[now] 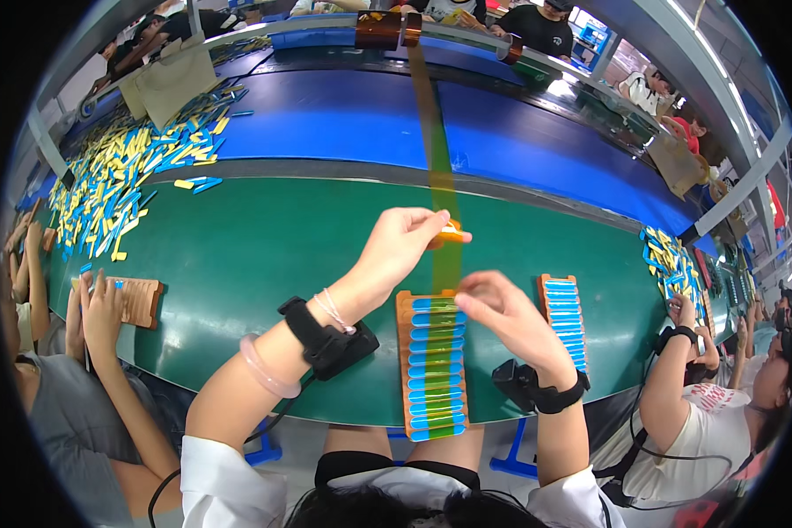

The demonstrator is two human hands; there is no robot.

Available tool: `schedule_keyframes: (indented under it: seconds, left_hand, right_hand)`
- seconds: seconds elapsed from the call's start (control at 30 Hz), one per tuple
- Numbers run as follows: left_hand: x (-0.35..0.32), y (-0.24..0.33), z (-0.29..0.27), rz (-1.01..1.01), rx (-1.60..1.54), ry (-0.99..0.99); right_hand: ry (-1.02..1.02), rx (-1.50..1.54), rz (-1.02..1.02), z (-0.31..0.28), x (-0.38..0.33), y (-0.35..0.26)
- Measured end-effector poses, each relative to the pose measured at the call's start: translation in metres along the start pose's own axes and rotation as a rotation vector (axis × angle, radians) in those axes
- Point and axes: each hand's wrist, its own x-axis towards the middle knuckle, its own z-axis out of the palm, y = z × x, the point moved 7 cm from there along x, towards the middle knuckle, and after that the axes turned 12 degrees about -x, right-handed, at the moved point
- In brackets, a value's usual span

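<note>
My left hand (402,244) is raised above the green belt (264,255) and pinches a small orange tool (450,234) against a long strip of amber tape (433,132). The strip runs down from a tape roll (377,29) on the far rail. It ends over an orange tray (431,365) holding several blue pieces in a row. The tape lies down the middle of that row. My right hand (503,314) presses its fingertips on the tape near the tray's top end. Both wrists carry black straps.
A second orange tray of blue pieces (562,317) lies to the right. Piles of yellow and blue pieces (123,176) cover the far left, and a smaller pile (669,255) sits at the right. A person's hands (101,308) work a tray at left; another person's hand (682,310) works at the right.
</note>
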Motion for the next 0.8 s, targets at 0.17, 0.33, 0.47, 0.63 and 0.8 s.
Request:
schedule_keyframes:
  seconds: [0.17,0.33,0.47,0.63,0.8]
  left_hand:
    - [-0.001,0.033,0.009,0.113,-0.074,-0.109]
    - [-0.02,0.033,0.008,0.561,1.556,0.063]
    - [-0.073,-0.034,0.052,0.584,1.38,-0.605]
    - [-0.069,-0.035,0.018,0.508,1.672,-0.536]
    - [-0.034,0.003,-0.093,0.099,1.964,-0.192]
  right_hand:
    - [-0.291,0.582,0.074,0.012,-0.009,-0.01]
    - [-0.221,0.716,0.053,-0.014,-0.017,-0.015]
    - [-0.292,0.864,0.096,-0.008,-0.017,-0.018]
    - [-0.274,0.776,0.045,-0.017,-0.023,-0.015]
    - [-0.247,0.718,0.02,-0.012,-0.017,-0.014]
